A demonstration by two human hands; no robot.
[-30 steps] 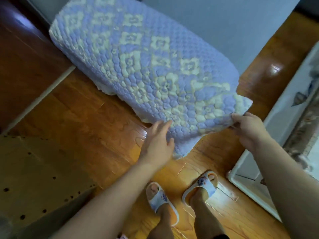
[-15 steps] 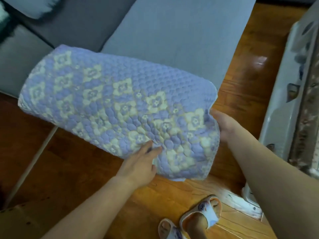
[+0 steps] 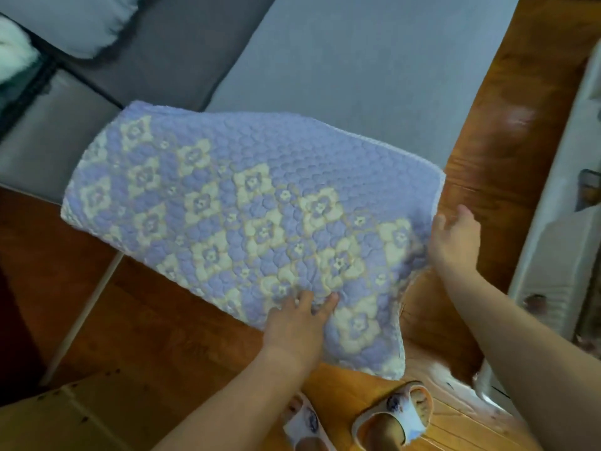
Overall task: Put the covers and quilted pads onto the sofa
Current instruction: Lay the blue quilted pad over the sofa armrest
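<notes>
The quilted pad [image 3: 247, 222] hangs in the air over the wooden floor [image 3: 156, 327], its long axis running from upper left to lower right, far end over the grey sofa [image 3: 374, 76]. The left hand [image 3: 297, 323] pinches its near edge; the right hand [image 3: 457, 239] lies with fingers loose against its right edge.

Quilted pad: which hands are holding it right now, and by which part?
The left hand holds the quilted pad by its near edge. The right hand sits open beside the right edge, holding nothing.
</notes>
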